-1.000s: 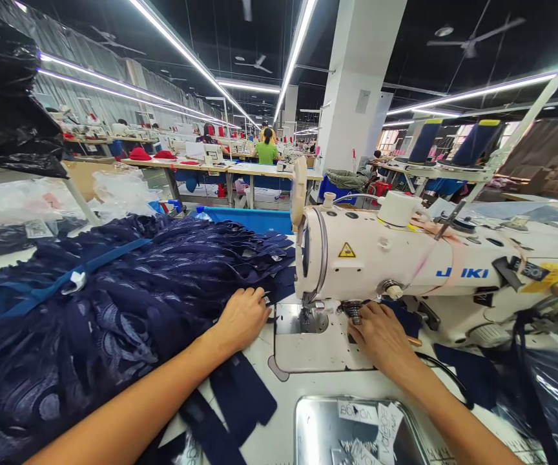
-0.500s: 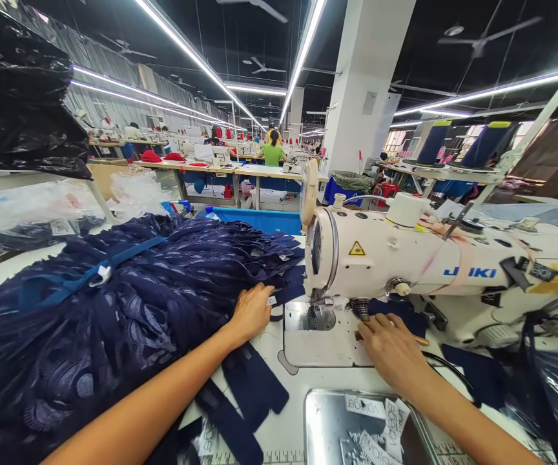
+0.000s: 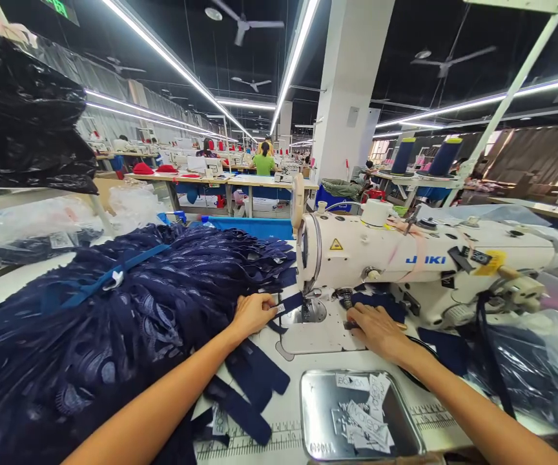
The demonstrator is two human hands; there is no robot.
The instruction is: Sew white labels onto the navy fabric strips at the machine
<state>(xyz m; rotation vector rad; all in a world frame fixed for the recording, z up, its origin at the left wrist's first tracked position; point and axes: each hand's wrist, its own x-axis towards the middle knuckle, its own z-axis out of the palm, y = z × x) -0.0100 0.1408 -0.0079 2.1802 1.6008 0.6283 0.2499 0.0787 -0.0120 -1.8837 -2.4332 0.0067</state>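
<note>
My left hand [image 3: 254,314] is closed with its fingertips pinching a narrow navy fabric strip [image 3: 290,303] that carries a small white label. The strip's far end reaches the presser foot of the white sewing machine [image 3: 356,248]. On the right side of the machine bed [image 3: 318,339], my right hand [image 3: 376,328] has its fingers curled over a thin object with a brownish end showing beside the palm; its kind is hidden. A large heap of navy patterned lace garments [image 3: 128,323] lies left of my left hand.
A metal tray [image 3: 315,413] of loose printed labels [image 3: 366,420] sits in front of the machine. Cut navy strips [image 3: 240,410] lie over a printed ruler. Plastic-bagged navy goods [image 3: 526,361] are at right; a black plastic bag [image 3: 27,116] hangs upper left. People work farther back.
My left hand's strip now stretches to the presser foot, where before its label was at my fingertips short of it. My right hand stays by the bed. The camera view has shifted.
</note>
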